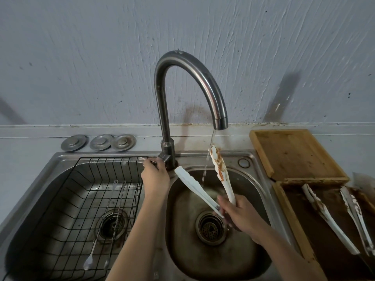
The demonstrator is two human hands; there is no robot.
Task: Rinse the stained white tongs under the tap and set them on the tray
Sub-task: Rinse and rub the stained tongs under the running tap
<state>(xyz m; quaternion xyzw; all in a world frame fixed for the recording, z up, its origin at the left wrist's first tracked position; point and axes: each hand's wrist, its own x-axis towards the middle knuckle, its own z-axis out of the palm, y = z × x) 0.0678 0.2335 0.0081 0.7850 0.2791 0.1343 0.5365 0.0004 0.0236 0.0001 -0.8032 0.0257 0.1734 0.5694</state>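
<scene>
White plastic tongs (205,179) held over the right sink basin (251,250), arms splayed in a V, tips pointing up toward the wall. Right hand (241,214) grips them at the hinge end, fingers curled round both arms just above the drain (211,228). Right arm of the tongs sits under the spout; thin water stream (211,142) from the gooseneck tap (182,82) hits its tip and runs on down between the two arms. That arm has orange-brown sauce smeared along its upper half; left arm looks mostly clean white, ridged. Left hand (155,175) is up at the tap base, fingers curled on the tap handle (160,158), well apart from the tongs.

Left basin holds a black wire rack (67,199) with two long metal utensils (105,226) lying in it. Three metal sink plugs (99,141) sit on the counter behind. Right of the sink, bare wooden tray (292,153) at the back; nearer wooden tray (288,211) with a stained brown floor holds two more white tongs (328,218), both streaked brown. Wall behind is rough grey plaster.
</scene>
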